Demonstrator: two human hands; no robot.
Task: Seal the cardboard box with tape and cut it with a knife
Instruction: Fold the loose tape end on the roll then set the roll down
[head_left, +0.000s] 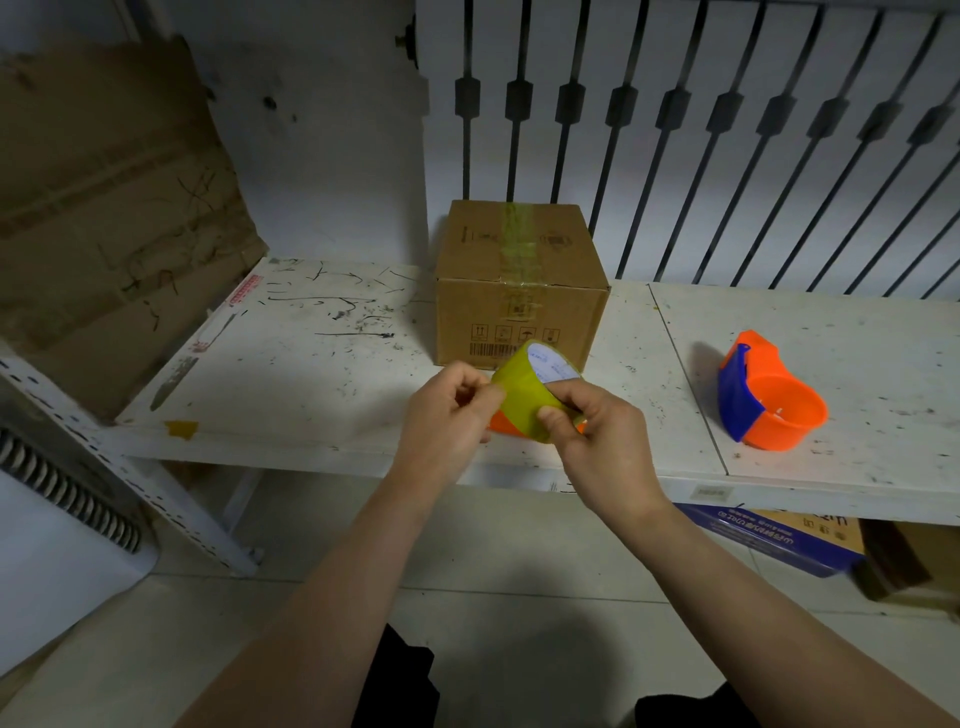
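Note:
A closed cardboard box (519, 291) stands at the back of the white shelf (291, 384), with a yellowish strip of tape running over its top and down its front. In front of it I hold a yellow-green tape roll (524, 389) over the shelf's front edge. My right hand (597, 436) grips the roll from the right, thumb on its outer face. My left hand (447, 410) pinches at the roll's left edge. Something orange shows just under the roll. No knife is visible.
An orange and blue tape dispenser (769, 405) lies on the right shelf panel. A large flattened cardboard sheet (114, 208) leans at the left. Black vertical bars (727, 156) stand behind the shelf. A blue box (769, 535) sits under the shelf at the right.

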